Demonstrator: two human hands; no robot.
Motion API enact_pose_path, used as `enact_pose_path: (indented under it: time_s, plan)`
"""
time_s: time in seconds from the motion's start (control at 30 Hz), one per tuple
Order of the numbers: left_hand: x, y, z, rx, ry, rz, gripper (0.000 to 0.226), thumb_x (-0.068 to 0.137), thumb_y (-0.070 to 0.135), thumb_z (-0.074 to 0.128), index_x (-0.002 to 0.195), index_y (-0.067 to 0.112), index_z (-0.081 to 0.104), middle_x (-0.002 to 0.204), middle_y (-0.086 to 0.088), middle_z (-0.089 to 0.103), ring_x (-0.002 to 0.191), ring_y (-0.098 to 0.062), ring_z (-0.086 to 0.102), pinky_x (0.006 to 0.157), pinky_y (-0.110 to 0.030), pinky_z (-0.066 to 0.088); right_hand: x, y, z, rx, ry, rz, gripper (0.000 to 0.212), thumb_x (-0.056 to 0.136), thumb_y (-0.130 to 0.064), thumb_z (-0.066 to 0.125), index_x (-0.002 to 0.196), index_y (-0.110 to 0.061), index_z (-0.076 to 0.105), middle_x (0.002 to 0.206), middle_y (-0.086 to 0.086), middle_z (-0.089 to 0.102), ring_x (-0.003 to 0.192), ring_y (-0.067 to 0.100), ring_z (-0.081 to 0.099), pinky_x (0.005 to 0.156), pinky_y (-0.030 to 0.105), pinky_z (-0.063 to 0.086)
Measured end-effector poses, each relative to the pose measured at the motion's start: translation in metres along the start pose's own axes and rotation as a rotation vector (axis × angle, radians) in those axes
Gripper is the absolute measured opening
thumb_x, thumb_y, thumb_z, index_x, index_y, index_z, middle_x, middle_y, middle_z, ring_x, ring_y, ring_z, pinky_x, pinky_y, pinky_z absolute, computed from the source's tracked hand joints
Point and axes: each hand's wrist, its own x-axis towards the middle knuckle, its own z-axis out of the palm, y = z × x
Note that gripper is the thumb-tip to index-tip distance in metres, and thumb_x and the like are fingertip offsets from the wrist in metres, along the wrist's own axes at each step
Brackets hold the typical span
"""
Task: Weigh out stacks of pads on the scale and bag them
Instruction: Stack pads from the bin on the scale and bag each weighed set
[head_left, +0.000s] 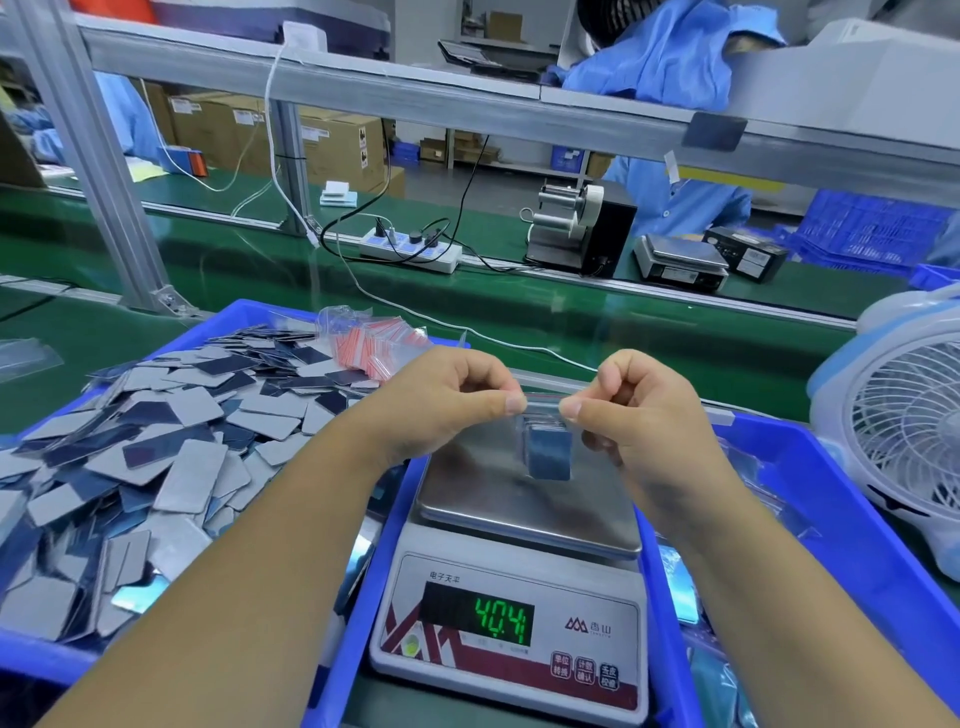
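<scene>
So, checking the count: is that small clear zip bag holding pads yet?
Yes: a blue pad stack hangs inside the small clear zip bag.

A white fan (906, 436) stands right; a power strip (415, 249) lies behind.

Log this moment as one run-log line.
step: sealing bag | left hand: pinches bag top | right hand: pinches bag top | bag: holds pad stack, above scale

Both my forearms reach fwd, bare. L hand (441, 400) & R hand (639, 410) level, knuckles up, fingers curled, thumb + forefinger pinched, tips nearly touching.
</scene>
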Motion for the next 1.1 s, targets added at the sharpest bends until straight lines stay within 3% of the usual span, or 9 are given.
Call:
enact_pose_path:
  time_s: [0.1,0.17,0.27,0.4,0.47,0.57,0.67,0.8,1.1]
  plan:
    - [0.000,0.000,0.001,-0.002,0.035,-0.018,0.010,0.077,0.031,0.076,0.070,0.026,0.074,0.069,0.010,0.067,0.067,-0.002,0.058,0.067,-0.013,0.045,0.003,0.002,0.000,0.117,0.000,0.122,0.041,0.079,0.014,0.064,0.069,-0.019,0.043,0.055,0.000,0.044,0.046,0.013,0.036,0.044,0.023,0.031]
    - [0.001,-0.005,0.003,0.127,0.084,-0.046,0.015,0.079,0.033,0.081,0.069,0.026,0.073,0.066,0.005,0.066,0.064,-0.003,0.054,0.064,-0.018,0.044,0.006,0.008,-0.001,0.058,0.054,0.193,0.038,0.079,0.012,0.066,0.069,-0.018,0.044,0.053,0.000,0.037,0.046,0.015,0.031,0.043,0.024,0.028]
    - [0.005,-0.014,0.007,0.378,0.136,-0.039,0.012,0.083,0.038,0.078,0.074,0.033,0.073,0.074,0.013,0.067,0.065,-0.005,0.054,0.069,-0.026,0.048,0.008,0.021,-0.003,-0.365,0.164,0.165,0.026,0.081,-0.003,0.073,0.072,-0.017,0.053,0.055,-0.004,0.050,0.051,0.015,0.041,0.050,0.026,0.034]
    - [0.005,-0.013,0.006,0.444,0.225,0.007,0.015,0.091,0.035,0.068,0.078,0.044,0.067,0.076,0.035,0.060,0.069,0.003,0.054,0.065,-0.014,0.043,0.008,0.025,-0.005,-0.747,0.215,0.068,0.010,0.082,-0.024,0.071,0.077,-0.025,0.062,0.077,-0.014,0.065,0.072,0.005,0.057,0.060,0.024,0.038]
    - [0.006,-0.014,0.003,0.400,0.303,0.001,0.017,0.092,0.029,0.066,0.078,0.039,0.067,0.071,0.031,0.062,0.064,0.007,0.053,0.059,-0.007,0.039,0.009,0.024,-0.005,-0.760,0.215,0.040,0.008,0.082,-0.024,0.069,0.077,-0.027,0.062,0.080,-0.015,0.065,0.073,0.002,0.056,0.060,0.024,0.037]
    - [0.008,-0.016,-0.002,0.328,0.416,-0.021,0.018,0.093,0.025,0.062,0.076,0.031,0.067,0.056,0.015,0.053,0.053,0.001,0.045,0.053,-0.013,0.038,0.009,0.025,-0.006,-0.750,0.203,0.027,0.009,0.082,-0.023,0.068,0.075,-0.026,0.062,0.069,-0.014,0.062,0.062,0.006,0.053,0.057,0.025,0.037]
    - [0.009,-0.017,-0.005,0.272,0.485,-0.050,0.015,0.093,0.022,0.059,0.080,0.027,0.064,0.048,0.016,0.040,0.047,-0.002,0.037,0.046,-0.013,0.033,0.009,0.026,-0.006,-0.750,0.183,0.041,0.009,0.081,-0.022,0.067,0.074,-0.024,0.062,0.057,-0.019,0.057,0.052,0.002,0.047,0.055,0.025,0.035]
    - [0.009,-0.018,-0.005,0.285,0.470,-0.071,0.013,0.094,0.020,0.057,0.085,0.026,0.062,0.046,0.017,0.039,0.045,-0.002,0.037,0.044,-0.013,0.033,0.009,0.025,-0.006,-0.769,0.169,0.045,0.010,0.081,-0.022,0.065,0.072,-0.023,0.062,0.052,-0.019,0.055,0.049,0.000,0.046,0.055,0.025,0.034]
    - [0.008,-0.016,-0.002,0.326,0.418,-0.089,0.013,0.095,0.019,0.057,0.087,0.028,0.061,0.045,0.015,0.041,0.049,-0.006,0.039,0.057,-0.026,0.041,0.008,0.027,-0.006,-0.771,0.141,0.048,0.010,0.080,-0.023,0.061,0.070,-0.025,0.062,0.051,-0.017,0.054,0.052,0.003,0.045,0.055,0.025,0.034]
